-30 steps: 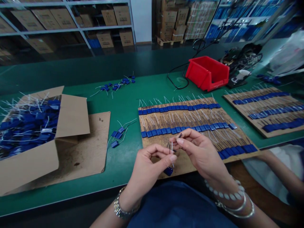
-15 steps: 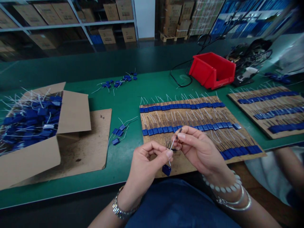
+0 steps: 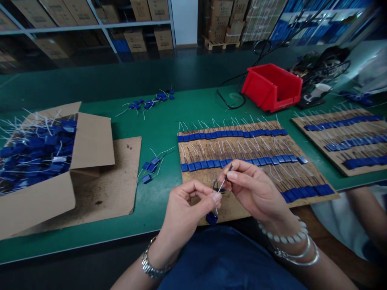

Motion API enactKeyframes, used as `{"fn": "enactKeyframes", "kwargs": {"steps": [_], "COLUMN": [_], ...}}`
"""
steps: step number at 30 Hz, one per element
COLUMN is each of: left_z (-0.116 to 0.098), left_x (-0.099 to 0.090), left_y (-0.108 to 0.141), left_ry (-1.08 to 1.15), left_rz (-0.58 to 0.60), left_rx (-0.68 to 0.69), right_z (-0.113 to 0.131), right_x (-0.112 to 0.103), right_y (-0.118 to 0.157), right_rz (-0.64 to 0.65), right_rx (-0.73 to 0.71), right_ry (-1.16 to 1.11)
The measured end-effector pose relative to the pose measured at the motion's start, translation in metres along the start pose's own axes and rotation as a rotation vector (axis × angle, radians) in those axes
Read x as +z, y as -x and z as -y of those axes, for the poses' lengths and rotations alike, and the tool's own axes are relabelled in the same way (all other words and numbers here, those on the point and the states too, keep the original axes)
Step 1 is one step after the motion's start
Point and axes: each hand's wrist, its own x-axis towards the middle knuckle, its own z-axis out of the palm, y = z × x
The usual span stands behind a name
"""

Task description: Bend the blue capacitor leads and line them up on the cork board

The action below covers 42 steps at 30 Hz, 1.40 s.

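Note:
My left hand (image 3: 190,207) is closed in a pinch on the wire leads of a blue square component (image 3: 212,218), whose body hangs below the fingertips. One lead is white and slants up to my right hand (image 3: 255,189). Between that thumb and forefinger is a thin black sleeve (image 3: 230,168), in line with the white lead. Some more dark strands show between the hands. Beneath them lies a brown board (image 3: 236,207), bearing rows of blue components (image 3: 208,164) with dark and white leads.
An open cardboard box (image 3: 93,141) full of blue components stands at left on a cardboard sheet (image 3: 121,181). Loose components (image 3: 146,179) lie beside it, others farther back. A red bin (image 3: 263,92) and a second loaded board (image 3: 356,171) are at right, near another person's arm (image 3: 367,213).
The black sleeve stands slightly more upright above my right fingertips, and more of the white lead shows between the hands. Both hands stay in nearly the same place.

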Motion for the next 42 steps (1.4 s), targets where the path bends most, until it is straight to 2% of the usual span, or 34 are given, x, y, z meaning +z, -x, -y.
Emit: {"fn": "enactKeyframes", "kwargs": {"steps": [25,42], "left_z": [0.0001,0.0008], "left_x": [0.0002,-0.0004], "left_y": [0.0039,0.0042], "left_ry": [-0.019,-0.029], "left_rz": [-0.008,-0.036], "left_rx": [-0.013,0.013], "right_z": [0.0026,-0.0029], "right_x": [-0.0013,-0.0022], "right_y": [0.0049,0.0055], "right_rz": [-0.046,-0.021], "right_rx": [-0.043,-0.014], "right_ry": [0.074,0.08]}}
